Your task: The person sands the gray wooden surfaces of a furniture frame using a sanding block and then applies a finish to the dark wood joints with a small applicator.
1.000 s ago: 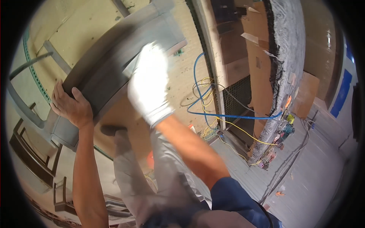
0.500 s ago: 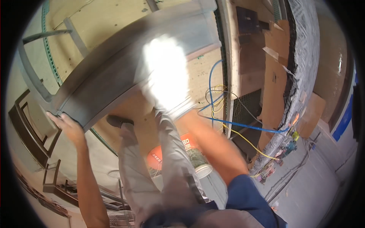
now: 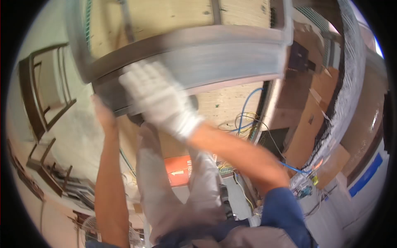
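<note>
A long wooden furniture frame (image 3: 225,58), with a broad curved rail dulled to grey-brown, stretches across the upper middle. At its left end my bare left hand (image 3: 104,113) grips the lower corner, partly blurred and with the fingers half hidden by the wood. My right hand (image 3: 159,93), in a white work glove, lies over the left part of the rail with fingers stretched out. Whether anything sits under that palm is hidden. Side posts rise from both ends of the rail.
Beneath the frame is a pale wooden board (image 3: 215,103). An orange box (image 3: 178,169) lies near my legs. Blue and yellow cords (image 3: 244,120) run at the right, beside cardboard (image 3: 310,111) and a plastic-wrapped edge (image 3: 351,78). Dark wooden frames (image 3: 33,91) stand at the left.
My gloved right hand has moved left along the rail, toward my left hand. The view has shifted, and the frame now lies more level across it.
</note>
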`<state>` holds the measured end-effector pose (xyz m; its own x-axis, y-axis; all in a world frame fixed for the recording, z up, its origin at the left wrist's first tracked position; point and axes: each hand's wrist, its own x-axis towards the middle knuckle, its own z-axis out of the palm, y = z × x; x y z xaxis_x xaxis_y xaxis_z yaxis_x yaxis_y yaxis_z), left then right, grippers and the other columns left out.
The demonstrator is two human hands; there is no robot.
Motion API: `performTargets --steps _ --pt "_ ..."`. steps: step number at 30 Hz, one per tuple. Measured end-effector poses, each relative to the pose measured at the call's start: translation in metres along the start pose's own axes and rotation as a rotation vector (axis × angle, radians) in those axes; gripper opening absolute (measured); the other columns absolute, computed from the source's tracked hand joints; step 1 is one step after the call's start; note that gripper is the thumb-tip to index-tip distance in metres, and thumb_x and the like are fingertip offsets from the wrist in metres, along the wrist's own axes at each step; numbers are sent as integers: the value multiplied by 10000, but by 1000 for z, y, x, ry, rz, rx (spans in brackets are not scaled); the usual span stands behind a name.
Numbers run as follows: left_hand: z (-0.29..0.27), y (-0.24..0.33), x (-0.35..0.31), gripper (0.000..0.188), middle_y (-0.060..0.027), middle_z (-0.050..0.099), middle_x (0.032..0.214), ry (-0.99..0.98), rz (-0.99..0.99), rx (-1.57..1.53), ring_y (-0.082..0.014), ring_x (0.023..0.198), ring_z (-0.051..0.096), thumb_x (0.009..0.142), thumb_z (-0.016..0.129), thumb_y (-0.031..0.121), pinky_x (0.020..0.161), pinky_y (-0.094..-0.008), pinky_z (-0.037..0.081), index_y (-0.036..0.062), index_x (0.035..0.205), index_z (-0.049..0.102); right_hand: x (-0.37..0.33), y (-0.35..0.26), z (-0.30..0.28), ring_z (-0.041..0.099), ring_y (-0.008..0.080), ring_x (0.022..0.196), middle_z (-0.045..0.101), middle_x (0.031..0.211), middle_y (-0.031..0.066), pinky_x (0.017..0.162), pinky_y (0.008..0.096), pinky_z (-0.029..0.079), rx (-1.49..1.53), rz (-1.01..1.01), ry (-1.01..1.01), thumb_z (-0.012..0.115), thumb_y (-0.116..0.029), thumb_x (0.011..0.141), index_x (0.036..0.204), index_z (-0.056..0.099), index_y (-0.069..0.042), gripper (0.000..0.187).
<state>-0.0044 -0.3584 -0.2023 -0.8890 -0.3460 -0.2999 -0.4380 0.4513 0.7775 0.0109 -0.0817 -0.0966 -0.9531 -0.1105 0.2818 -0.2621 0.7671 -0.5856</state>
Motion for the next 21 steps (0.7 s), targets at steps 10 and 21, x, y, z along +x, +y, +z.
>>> performTargets --steps 10,21 --pt "47 72 -32 715 -239 568 1457 -318 -273 -471 -252 1378 511 1136 302 491 1185 -329 338 -110 1487 467 24 -35 26 505 384 1393 532 1518 205 1176 475 385 -69 31 -382 521 -82 924 1475 522 7 558" --pt "42 84 -32 729 -223 557 1506 -295 -132 -272 -356 1426 483 1130 171 522 1201 -365 310 -4 1525 487 22 -38 2 467 361 1429 497 1565 151 1208 492 322 -462 -55 -509 600 -53 815 1496 521 -36 686"
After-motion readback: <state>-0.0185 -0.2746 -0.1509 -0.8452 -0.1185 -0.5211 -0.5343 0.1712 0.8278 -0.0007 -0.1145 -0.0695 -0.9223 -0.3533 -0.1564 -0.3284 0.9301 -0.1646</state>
